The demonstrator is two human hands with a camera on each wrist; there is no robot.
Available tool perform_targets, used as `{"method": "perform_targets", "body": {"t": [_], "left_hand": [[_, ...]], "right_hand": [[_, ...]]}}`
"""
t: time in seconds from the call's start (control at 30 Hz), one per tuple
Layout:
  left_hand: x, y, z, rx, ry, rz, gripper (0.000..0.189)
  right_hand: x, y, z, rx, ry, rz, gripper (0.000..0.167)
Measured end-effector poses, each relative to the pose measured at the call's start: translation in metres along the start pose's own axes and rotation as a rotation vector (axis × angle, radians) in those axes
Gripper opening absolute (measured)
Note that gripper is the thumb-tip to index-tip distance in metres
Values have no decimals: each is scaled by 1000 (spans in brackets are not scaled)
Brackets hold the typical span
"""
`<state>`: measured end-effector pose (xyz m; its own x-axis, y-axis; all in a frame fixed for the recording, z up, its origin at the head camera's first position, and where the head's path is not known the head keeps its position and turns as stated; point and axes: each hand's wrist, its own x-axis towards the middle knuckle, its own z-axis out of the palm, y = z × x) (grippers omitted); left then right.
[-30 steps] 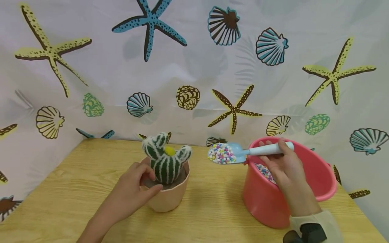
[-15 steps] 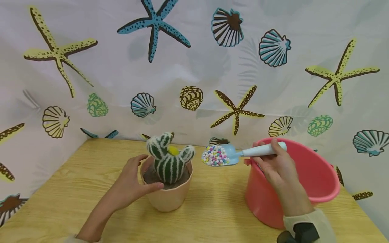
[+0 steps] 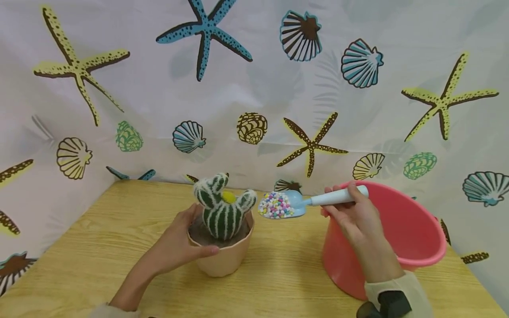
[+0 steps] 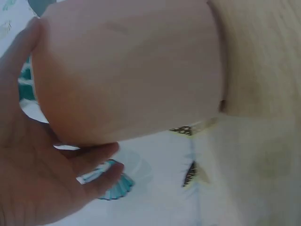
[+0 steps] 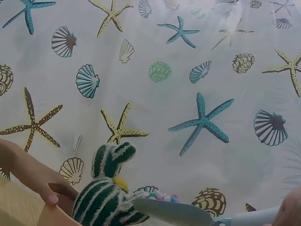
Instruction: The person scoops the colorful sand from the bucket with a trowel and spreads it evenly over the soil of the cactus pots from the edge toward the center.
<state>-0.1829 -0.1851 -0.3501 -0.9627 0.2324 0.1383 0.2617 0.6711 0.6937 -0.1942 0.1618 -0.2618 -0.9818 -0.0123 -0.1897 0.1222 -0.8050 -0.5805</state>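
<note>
In the head view, a potted cactus stands left of centre in the frame, between the two hands and close against the left one. The left hand (image 3: 176, 247) comes up from the lower left and grips the peach-coloured pot (image 3: 224, 260) by its left side, thumb along the near rim and fingers at the far left of it. In the left wrist view, that hand lies at the left edge of the frame, spread around the pot's rim, with the thumb touching the rim at the upper left. The knitted cactus (image 3: 223, 218), green with white stripes and a yellow tuft, rises upright from the pot, which sits on the wooden counter (image 3: 286, 274). The right hand (image 3: 359, 221), right of centre, grasps the pale handle of a light blue scoop (image 3: 318, 200). The scoop's blade points left, loaded with multicoloured beads (image 3: 276, 205), and hangs above the counter, near the cactus but apart from it in the head view. Behind and below the right hand, a pink bucket (image 3: 342, 260) fills the right of the frame. A patterned cloth (image 3: 254, 88) with starfish and shells covers the background.
</note>
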Motion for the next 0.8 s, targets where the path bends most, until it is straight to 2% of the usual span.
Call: {"method": "perform_targets", "body": {"t": [0.13, 0.23, 0.3, 0.4, 0.53, 0.67, 0.8], "left_hand": [[-6, 15, -5, 146, -4, -94, 119], [-12, 25, -7, 215, 2, -126, 121], [-15, 28, -8, 238, 8, -127, 122], [-16, 29, -10, 216, 1, -107, 119], [-14, 25, -11, 174, -23, -66, 115], [-14, 25, -12, 233, -16, -73, 113], [-16, 30, -11, 318, 11, -95, 116]], "right_hand": [[0, 4, 5, 9, -9, 6, 28], [0, 7, 8, 34, -5, 16, 36], [0, 10, 9, 33, -8, 18, 42], [0, 14, 12, -1, -10, 12, 44], [-1, 18, 17, -31, 0, 2, 40], [-2, 22, 18, -45, -6, -3, 42], [-3, 26, 19, -45, -8, -7, 35]]}}
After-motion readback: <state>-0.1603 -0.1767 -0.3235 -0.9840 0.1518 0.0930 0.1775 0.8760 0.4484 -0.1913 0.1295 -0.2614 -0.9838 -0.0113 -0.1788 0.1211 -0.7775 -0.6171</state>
